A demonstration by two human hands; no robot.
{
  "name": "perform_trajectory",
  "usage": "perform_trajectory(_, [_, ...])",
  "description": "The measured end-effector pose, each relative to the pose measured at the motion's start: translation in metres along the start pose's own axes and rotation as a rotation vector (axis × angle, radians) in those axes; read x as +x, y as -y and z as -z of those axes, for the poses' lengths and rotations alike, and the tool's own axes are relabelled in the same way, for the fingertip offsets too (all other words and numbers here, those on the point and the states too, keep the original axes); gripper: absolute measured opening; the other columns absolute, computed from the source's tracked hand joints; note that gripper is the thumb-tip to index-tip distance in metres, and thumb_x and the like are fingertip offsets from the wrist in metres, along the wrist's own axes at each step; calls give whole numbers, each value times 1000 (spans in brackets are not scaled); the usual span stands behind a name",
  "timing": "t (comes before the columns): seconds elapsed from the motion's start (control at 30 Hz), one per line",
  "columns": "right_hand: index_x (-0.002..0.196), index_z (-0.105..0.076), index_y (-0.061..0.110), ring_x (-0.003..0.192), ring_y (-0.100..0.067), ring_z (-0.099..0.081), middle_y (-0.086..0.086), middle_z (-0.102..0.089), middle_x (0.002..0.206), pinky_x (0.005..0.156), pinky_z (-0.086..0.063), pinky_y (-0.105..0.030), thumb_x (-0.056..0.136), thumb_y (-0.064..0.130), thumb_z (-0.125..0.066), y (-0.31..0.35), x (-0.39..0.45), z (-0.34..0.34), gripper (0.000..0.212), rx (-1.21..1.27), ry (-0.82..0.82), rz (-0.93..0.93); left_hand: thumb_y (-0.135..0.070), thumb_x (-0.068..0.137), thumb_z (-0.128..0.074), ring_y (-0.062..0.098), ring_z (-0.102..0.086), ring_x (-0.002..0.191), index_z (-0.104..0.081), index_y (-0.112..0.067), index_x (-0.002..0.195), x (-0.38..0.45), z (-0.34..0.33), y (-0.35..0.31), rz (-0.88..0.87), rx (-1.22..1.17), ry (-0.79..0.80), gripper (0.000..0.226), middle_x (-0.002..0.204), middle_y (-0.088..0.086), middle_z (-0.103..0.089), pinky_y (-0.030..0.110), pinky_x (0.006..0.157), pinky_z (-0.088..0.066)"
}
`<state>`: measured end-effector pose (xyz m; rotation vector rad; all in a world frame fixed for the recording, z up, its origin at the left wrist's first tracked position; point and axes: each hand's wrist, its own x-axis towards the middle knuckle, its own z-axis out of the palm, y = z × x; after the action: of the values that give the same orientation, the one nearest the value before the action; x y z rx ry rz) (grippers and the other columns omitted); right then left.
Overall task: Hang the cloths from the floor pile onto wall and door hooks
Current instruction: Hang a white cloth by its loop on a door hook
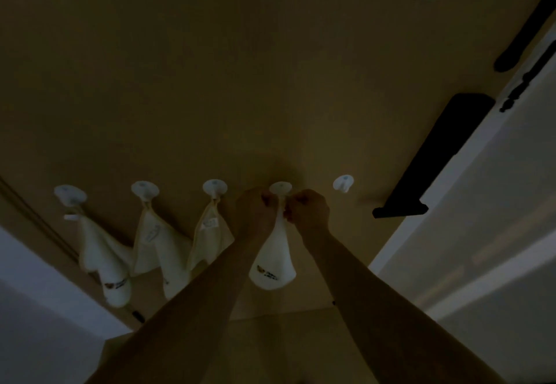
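Both hands, left hand and right hand, pinch the cloth top at the fourth hook; released before its loop seats, it would likely drop.

Three cloths on hooks left of held cloth, bare hook right
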<state>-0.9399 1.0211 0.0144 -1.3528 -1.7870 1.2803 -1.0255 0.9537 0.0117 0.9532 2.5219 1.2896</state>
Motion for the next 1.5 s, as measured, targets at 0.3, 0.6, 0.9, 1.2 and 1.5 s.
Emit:
perform_trajectory(0.3, [74, -68, 14, 71, -17, -67, -4, -70, 74, 62, -54, -27, 80, 12, -62, -17, 33, -11, 9, -25, 21, -47, -26, 97, -52, 25, -64, 86, -71, -8, 87, 17, -22, 5, 80, 64, 16, 28, 89, 11, -70, 32, 75, -45])
perform_trajectory(0.6, [86, -63, 18, 77, -17, -65, -2, -69, 85, 60, -50, -27, 86, 20, -57, -29, 30, -9, 6, -83, 159, -50, -29, 98, -51, 12, -53, 68, -64, -15, 76, 12, -29, 19, 44, 15, 150, 29, 73, -2, -62, 23, 66, -34])
perform_trajectory(0.9, [73, -67, 22, 82, -14, -62, -2, -67, 91, 70, -50, -21, 83, 8, -68, -42, 12, 11, 17, -253, 446, -47, -19, 88, -67, 17, -55, 68, -51, -19, 69, -7, -13, 47, 21, -41, 386, 25, 71, 1, -56, 28, 62, -43])
perform_trajectory(1.2, [97, -68, 13, 83, -12, -62, -1, -68, 96, 67, -46, -19, 83, 22, -69, -30, -10, 18, 17, -446, 196, 104, -18, 95, -57, 27, -62, 95, -65, -6, 104, -20, 14, 53, -136, 135, 258, 18, 103, 9, -66, 37, 82, -49])
perform_trajectory(1.5, [113, -63, 14, 105, -16, -61, 0, -65, 114, 89, -48, -27, 87, 17, -62, 15, -37, 8, 26, -311, 128, 327, -23, 93, -55, 23, -55, 117, -59, -12, 124, -33, 48, 40, -232, 195, 115, 33, 124, 6, -61, 35, 95, -45])
